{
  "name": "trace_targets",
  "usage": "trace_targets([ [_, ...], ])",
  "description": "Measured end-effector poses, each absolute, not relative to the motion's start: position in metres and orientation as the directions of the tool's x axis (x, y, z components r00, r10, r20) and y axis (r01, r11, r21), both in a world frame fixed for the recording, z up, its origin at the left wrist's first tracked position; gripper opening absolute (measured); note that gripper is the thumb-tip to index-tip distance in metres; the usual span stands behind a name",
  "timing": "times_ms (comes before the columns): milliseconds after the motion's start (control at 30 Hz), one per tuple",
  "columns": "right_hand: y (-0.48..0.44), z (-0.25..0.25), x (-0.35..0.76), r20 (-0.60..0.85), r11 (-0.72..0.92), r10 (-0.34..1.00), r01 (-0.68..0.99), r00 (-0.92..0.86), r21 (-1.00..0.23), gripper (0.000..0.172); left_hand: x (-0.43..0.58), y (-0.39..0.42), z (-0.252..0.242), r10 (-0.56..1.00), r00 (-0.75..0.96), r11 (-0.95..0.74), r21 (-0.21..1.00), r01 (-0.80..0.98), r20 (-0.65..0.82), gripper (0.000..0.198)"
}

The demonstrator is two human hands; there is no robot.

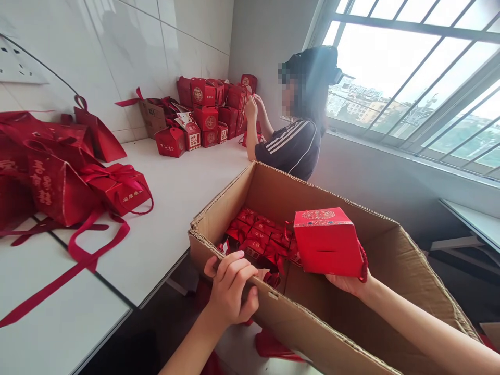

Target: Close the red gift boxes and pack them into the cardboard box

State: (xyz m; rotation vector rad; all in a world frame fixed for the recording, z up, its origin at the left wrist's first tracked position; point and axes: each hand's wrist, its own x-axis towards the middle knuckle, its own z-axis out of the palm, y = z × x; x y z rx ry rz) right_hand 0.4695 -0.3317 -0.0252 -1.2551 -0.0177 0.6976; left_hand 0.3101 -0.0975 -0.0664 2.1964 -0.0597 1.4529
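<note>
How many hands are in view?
4: the left hand grips the carton, the right hand holds a red box, and a co-worker's two hands are raised by the stacked boxes.

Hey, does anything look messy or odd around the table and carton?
Yes: a long red ribbon straggles loose across the white table beside a jumbled pile of red boxes. The cardboard carton also looks worn, its rim rough and ragged.

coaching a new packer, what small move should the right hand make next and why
Probably lower the red box onto the cardboard floor beside the packed boxes: the right hand holds it over the carton, floor shows next to that group, and the left hand grips the near rim, which may steady it.
</note>
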Motion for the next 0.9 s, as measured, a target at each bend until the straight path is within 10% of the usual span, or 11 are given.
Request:
trace_targets([
  [233, -0.334, -0.035, 0.487, -0.238, -0.368, 0.532, -0.032, 0.813, -0.929, 0.061, 0.309, -0.097, -0.064, 0.210, 0.442, -0.884, 0.363, -0.296, 0.872, 0.018],
  [400, -0.354, -0.083, 0.494, -0.088, -0.698, 0.516, 0.358, 0.852, -0.620, 0.078, 0.308, -0.096, -0.061, 0.200, 0.451, -0.882, 0.360, -0.304, 0.870, 0.019],
  [900, -0.354, -0.149, 0.467, -0.090, -0.679, 0.480, 0.305, 0.872, -0.668, 0.034, 0.307, -0.097, -0.063, 0.193, 0.481, -0.880, 0.367, -0.301, 0.856, 0.020],
])
